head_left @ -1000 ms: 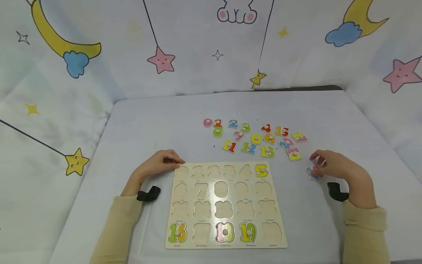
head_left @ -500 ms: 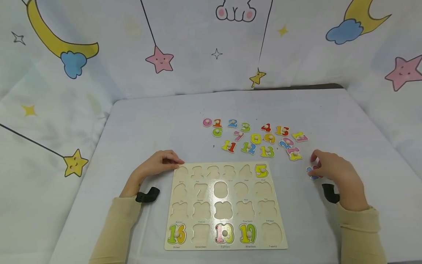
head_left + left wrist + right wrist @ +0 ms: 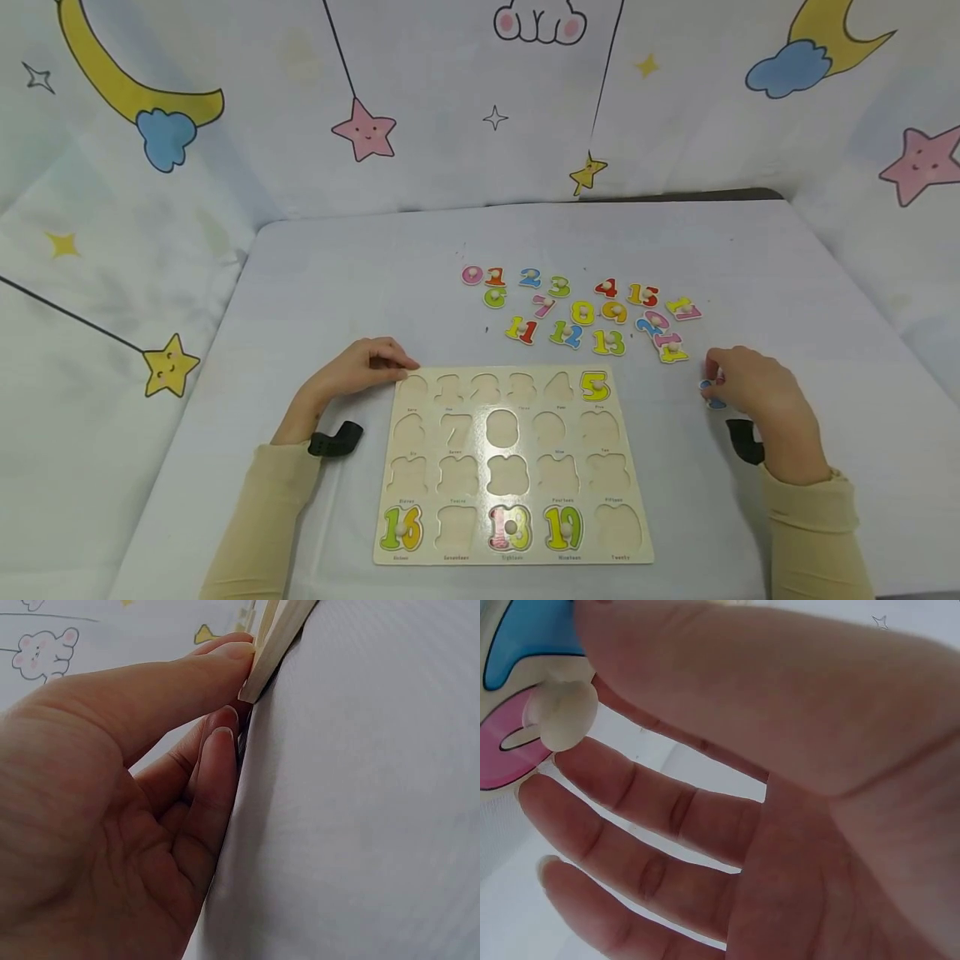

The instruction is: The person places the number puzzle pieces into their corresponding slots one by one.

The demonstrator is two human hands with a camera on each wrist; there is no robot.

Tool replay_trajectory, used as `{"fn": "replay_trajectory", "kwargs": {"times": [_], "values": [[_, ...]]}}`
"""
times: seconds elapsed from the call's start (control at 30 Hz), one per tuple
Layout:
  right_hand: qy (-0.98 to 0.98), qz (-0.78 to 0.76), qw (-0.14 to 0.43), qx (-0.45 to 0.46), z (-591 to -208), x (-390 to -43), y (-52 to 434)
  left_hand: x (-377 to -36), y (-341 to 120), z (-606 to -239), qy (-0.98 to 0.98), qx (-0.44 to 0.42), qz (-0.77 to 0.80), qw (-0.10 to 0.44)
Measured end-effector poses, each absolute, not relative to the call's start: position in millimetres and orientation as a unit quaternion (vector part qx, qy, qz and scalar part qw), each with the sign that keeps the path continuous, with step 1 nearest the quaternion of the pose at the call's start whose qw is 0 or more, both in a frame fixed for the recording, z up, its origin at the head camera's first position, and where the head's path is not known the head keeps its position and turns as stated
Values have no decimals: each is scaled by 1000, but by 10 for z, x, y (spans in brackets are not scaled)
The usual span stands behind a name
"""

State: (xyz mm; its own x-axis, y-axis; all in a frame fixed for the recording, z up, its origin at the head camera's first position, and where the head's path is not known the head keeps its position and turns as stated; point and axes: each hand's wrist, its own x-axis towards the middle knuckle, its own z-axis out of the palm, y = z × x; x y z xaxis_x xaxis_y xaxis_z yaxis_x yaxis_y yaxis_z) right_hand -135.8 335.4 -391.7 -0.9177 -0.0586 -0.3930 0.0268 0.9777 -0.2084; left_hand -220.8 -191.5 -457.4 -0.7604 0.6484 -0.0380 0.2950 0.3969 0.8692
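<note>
My left hand (image 3: 363,367) pinches the far-left corner of the wooden number puzzle board (image 3: 480,454); in the left wrist view its thumb lies on the board's edge (image 3: 274,656). Right of the board, my right hand (image 3: 757,385) holds a blue-and-pink number piece (image 3: 536,630) close over the table. The thumb lies over the blue part and fingertips are at the piece's edge, beside its round knob (image 3: 568,716). Set in the board are the yellow 5 (image 3: 595,386), the 16 (image 3: 402,528), the 18 (image 3: 510,527) and the 19 (image 3: 563,527).
Several loose knobbed number pieces lie beyond the board, among them the pink 0 (image 3: 472,275), the yellow 8 (image 3: 582,312) and the 13 (image 3: 608,342). A blue-and-pink piece (image 3: 651,323) touches a pink-and-yellow one (image 3: 670,347). A patterned cloth (image 3: 435,83) hangs behind the table.
My right hand has shifted slightly left and turned, and the blue-and-pink piece is now more covered by it. My left hand keeps its place on the board's corner.
</note>
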Motion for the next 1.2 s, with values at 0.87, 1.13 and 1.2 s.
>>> {"fn": "replay_trajectory", "kwargs": {"times": [0.87, 1.13, 1.2], "values": [[979, -107, 174, -25, -3934, -1321, 3361, -2236, -1916, -4597, 803, 304, 478, 185], [965, -186, 181, -43, -3980, -1295, 3566, -2219, -1918, -4580, 803, 304, 478, 186], [959, -202, 192, -45, -3997, -1284, 3618, -2211, -1918, -4567, 805, 302, 476, 186]]}}
